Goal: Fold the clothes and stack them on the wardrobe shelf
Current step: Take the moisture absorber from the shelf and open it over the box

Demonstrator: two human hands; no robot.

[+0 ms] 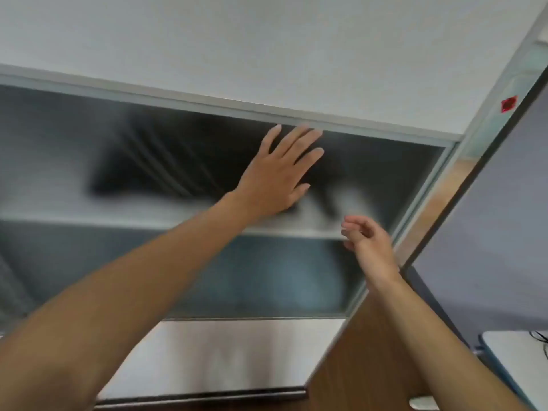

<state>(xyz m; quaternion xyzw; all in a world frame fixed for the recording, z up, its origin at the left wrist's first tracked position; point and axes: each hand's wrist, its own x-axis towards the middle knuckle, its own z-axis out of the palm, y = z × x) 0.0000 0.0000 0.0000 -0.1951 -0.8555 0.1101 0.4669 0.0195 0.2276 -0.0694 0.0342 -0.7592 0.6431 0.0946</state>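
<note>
The left hand (278, 170) holds nothing: its fingers are straight and spread, and the palm lies flat against the black folded garment (178, 161). The right hand (367, 241) hangs loosely curled and empty, just beside the right end of the pale wardrobe shelf board (59, 209). The garment, blurred, lies on this shelf under the light-grey top frame rail (207, 102). A brown wood-grain door panel (355, 366) stands at lower right. A small red sticker (509, 104) sits at upper right.
</note>
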